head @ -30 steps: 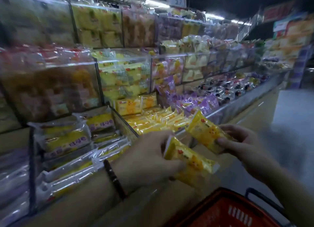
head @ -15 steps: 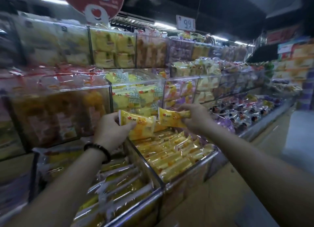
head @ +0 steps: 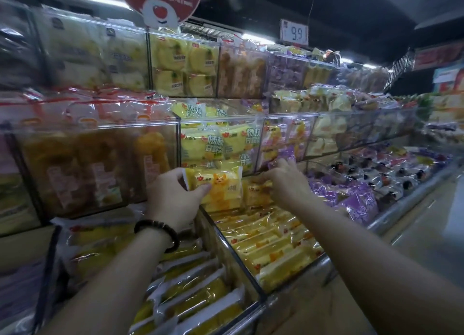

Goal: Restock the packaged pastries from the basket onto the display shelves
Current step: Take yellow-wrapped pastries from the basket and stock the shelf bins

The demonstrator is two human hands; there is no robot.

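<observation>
L hand [head: 173, 196] grips yellow pack [head: 221, 188] by its left end, fingers curled round the wrapper. Pack held upright at back of lower bin [head: 326, 260], just under clear-front bin [head: 221, 121]. R hand [head: 288, 181] sits on top edge of second pack [head: 253, 191] beside it. Can't tell if it's pinching or only pressing; fingers hide the contact. Basket not in view.

Risks, my read:
- Packs stood on end w/ little behind them could tip fwd onto the rows once let go.
- Wrappers look slick, so an end-only hold may slip.
- R fingertips are near purple packs [head: 356, 199]; a careless pull-back could drag one into the wrong bin.
- Lower bin looks near full, so more stock may ride over the front rail.

Bins:
- Lower bin: rows of matching yellow packs.
- Clear-front bin: yellow-green packs.
- Left neighbour: longer yellow packs [head: 195, 292].
- Far left: orange goods, too blurred to name.
</observation>
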